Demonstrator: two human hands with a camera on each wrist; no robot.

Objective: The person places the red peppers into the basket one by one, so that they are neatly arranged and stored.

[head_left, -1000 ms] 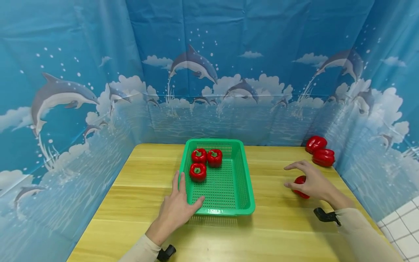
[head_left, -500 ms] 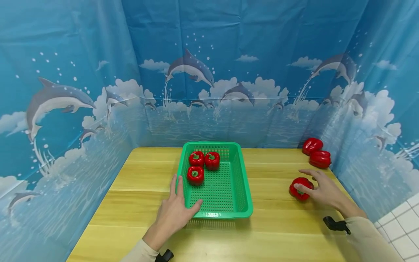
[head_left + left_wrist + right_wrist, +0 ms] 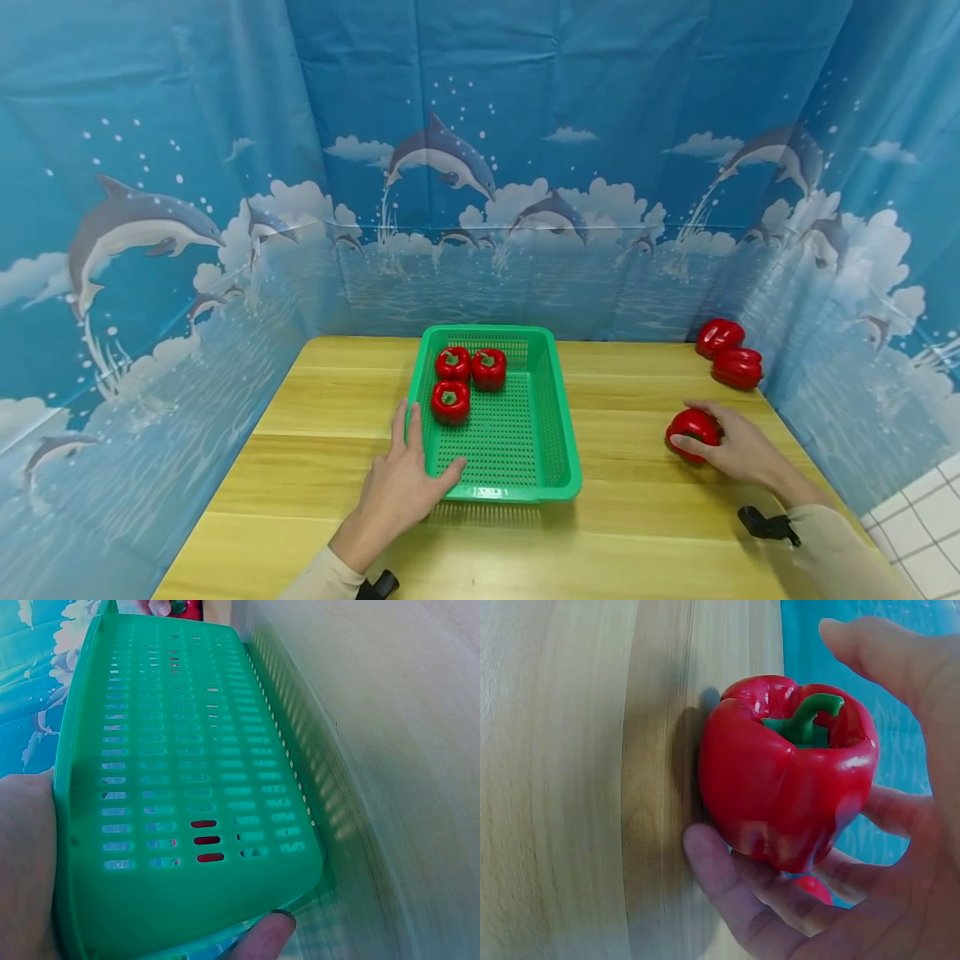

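On the right of the table lies a red bell pepper (image 3: 693, 433) with a green stem. My right hand (image 3: 742, 450) curves its fingers round the pepper's far side. In the right wrist view the fingers (image 3: 787, 900) lie against this bell pepper (image 3: 780, 772), with the thumb a little apart. My left hand (image 3: 397, 483) rests at the near left corner of a green plastic basket (image 3: 572, 450), fingers along the left rim and thumb over the front rim. A fingertip (image 3: 266, 937) shows against the basket wall (image 3: 165, 900) in the left wrist view.
Three red bell peppers (image 3: 450, 403) sit in the basket's left part. Two more bell peppers (image 3: 737, 367) lie at the table's far right edge. A blue dolphin curtain (image 3: 480, 275) surrounds the wooden table (image 3: 300, 467).
My right hand has lowered round the bell pepper, which now stands more fully in view between thumb and fingers. The left hand has stayed at the basket's corner.
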